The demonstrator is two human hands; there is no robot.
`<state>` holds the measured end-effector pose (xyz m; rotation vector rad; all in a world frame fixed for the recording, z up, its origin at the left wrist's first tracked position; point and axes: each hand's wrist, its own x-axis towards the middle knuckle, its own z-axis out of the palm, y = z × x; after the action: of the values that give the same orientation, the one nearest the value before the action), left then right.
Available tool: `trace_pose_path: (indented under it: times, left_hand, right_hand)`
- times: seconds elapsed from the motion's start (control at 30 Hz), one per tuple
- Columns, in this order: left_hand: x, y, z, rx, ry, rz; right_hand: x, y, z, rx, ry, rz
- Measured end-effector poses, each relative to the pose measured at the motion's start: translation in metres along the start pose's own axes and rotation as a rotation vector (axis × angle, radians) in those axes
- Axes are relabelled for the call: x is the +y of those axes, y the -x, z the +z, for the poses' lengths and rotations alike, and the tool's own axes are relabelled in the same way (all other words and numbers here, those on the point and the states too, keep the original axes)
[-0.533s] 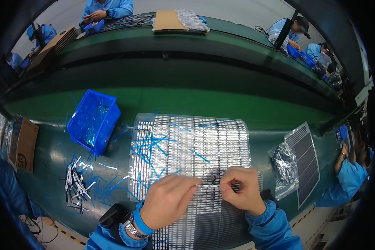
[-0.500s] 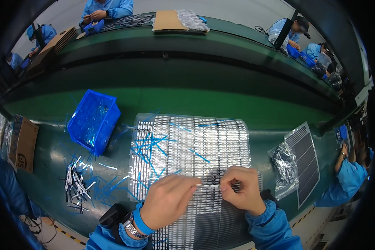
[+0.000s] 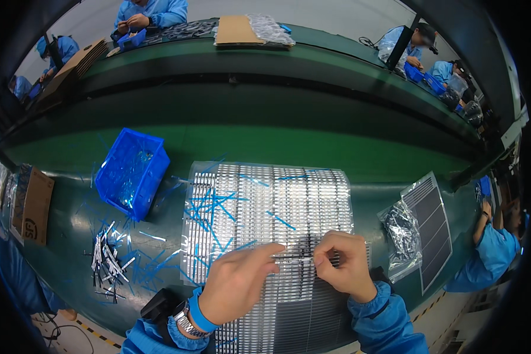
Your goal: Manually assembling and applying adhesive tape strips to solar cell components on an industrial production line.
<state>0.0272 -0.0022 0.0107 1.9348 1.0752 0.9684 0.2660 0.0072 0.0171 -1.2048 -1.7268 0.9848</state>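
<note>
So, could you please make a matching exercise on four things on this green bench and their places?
1. striped silver sheet
2. blue plastic bin
3. crinkled clear plastic bag
4. pile of black and silver strips

A. well right of the right hand
B. under the left hand
C. at the bin's near side
D. beyond the pile, left of the sheet

1B; 2D; 3A; 4C

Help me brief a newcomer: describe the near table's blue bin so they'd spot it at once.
On the near green table, find the large striped sheet. Left of it, just beyond a loose pile of silver strips, is the bin. Unlike the flat sheet and the pile, it is a deep, open, solid-blue container.
</note>
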Motion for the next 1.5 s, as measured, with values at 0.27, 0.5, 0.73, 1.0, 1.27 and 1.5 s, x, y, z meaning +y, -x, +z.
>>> trace_pose_path:
  times: [0.27, 0.5, 0.73, 1.0, 1.27, 1.5]
  left_hand:
    - [0.003, 0.000, -0.006, 0.176, 0.040, -0.139]
    - [0.012, 0.000, -0.009, 0.237, -0.412, -0.099]
    - [0.009, 0.003, 0.000, 0.093, -0.187, 0.100]
    - [0.002, 0.001, 0.001, 0.091, -0.063, 0.114]
    - [-0.004, 0.002, 0.002, 0.076, -0.037, 0.125]
    - [0.004, -0.003, 0.000, 0.066, -0.053, 0.113]
  right_hand:
    - [0.017, -0.001, -0.010, 0.117, -0.205, 0.024]
    - [0.013, 0.000, -0.006, 0.055, -0.094, -0.003]
    - [-0.016, 0.003, 0.013, -0.123, 0.037, -0.135]
    - [-0.012, 0.005, 0.013, -0.139, 0.046, -0.082]
    - [-0.010, 0.004, 0.014, -0.161, 0.027, -0.073]
    - [-0.010, 0.002, 0.013, -0.175, 0.027, -0.110]
